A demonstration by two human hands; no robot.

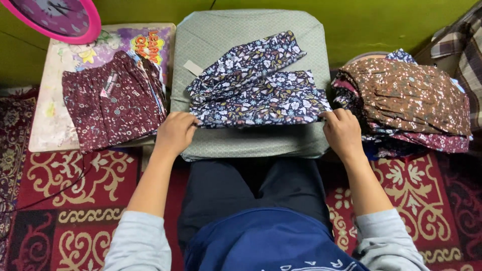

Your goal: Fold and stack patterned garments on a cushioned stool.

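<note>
Garment: navy floral cloth (258,88), partly folded, lies on the grey-green padded surface (251,143), between both hands.
Left hand: (174,133) on the garment's near left corner, fingers curled over the edge; grip closed on the cloth.
Right hand: (342,133) on the near right corner, fingers pinching the edge; grip closed on the cloth.
Garment shape: lower part flat and wide between the grips, upper part a strip angled away to the right, pale tag at its far left.
Left of left grip: maroon patterned folded clothes (113,100) on a colourful printed board (47,115), well apart from the hand.
Right of right grip: stack of folded clothes, brown floral on top (406,95), just beside the hand.
Far left corner: pink-rimmed clock (57,17).
Below grips: red patterned carpet (75,200), person's dark lap.
</note>
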